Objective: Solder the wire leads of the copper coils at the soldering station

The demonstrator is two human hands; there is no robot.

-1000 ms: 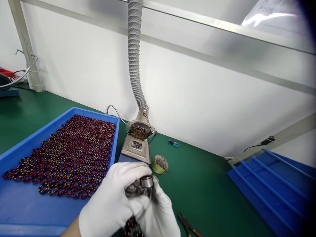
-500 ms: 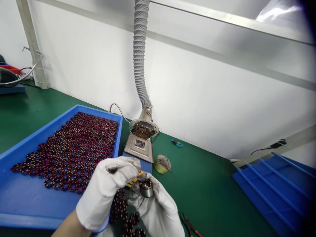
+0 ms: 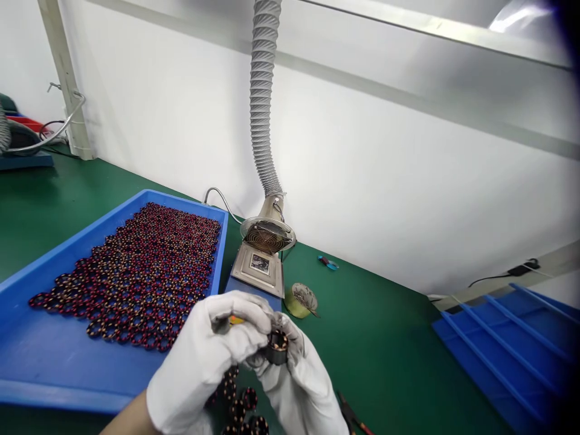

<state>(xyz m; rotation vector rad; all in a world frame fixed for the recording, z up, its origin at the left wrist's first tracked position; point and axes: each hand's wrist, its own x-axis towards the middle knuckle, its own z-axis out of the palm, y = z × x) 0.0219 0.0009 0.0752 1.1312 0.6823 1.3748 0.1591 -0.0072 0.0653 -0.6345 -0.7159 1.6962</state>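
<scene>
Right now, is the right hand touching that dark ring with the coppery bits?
Touching. The head view shows the dark ring held in the white-gloved right hand, with its fingers against the ring's side and no gap there.

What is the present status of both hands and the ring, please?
Right hand: holding ring. Left hand: close against its rim, grip unclear. Loose rings nearby; nothing seen in the way.

Single head-worn view, looking forward and down, close over green bench (image 3: pixel 385 350)
</scene>
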